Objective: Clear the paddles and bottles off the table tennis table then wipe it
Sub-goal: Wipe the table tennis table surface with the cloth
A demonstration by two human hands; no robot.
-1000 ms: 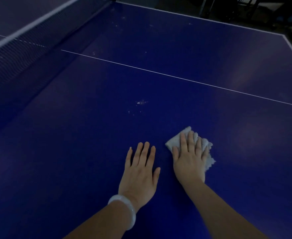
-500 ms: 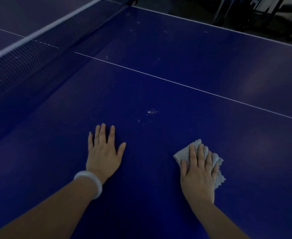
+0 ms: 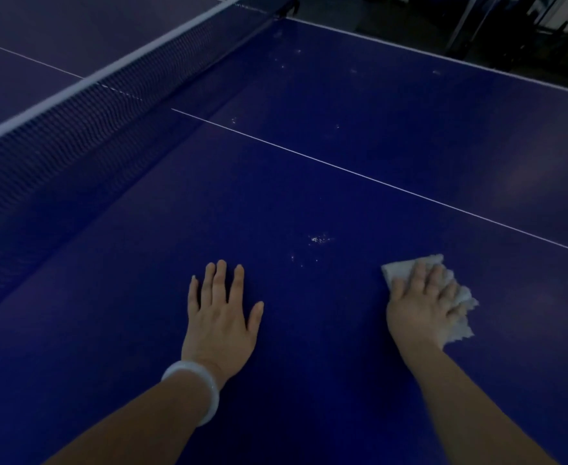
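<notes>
Head cam view: the blue table tennis table [image 3: 393, 135] fills nearly the whole frame and I can't spot a single paddle or bottle on it, so the clearing part looks done and we're into wiping. Net [image 3: 84, 119] runs across the upper left, the table's far edge sits upper right, so there's loads of open surface toward the middle and right. Left hand [image 3: 220, 317] lies flat, fingers spread, holding nothing. Right hand [image 3: 421, 308] presses flat on a white cloth [image 3: 460, 317] at lower right. Pale specks [image 3: 317, 239] between the hands still need a pass.
</notes>
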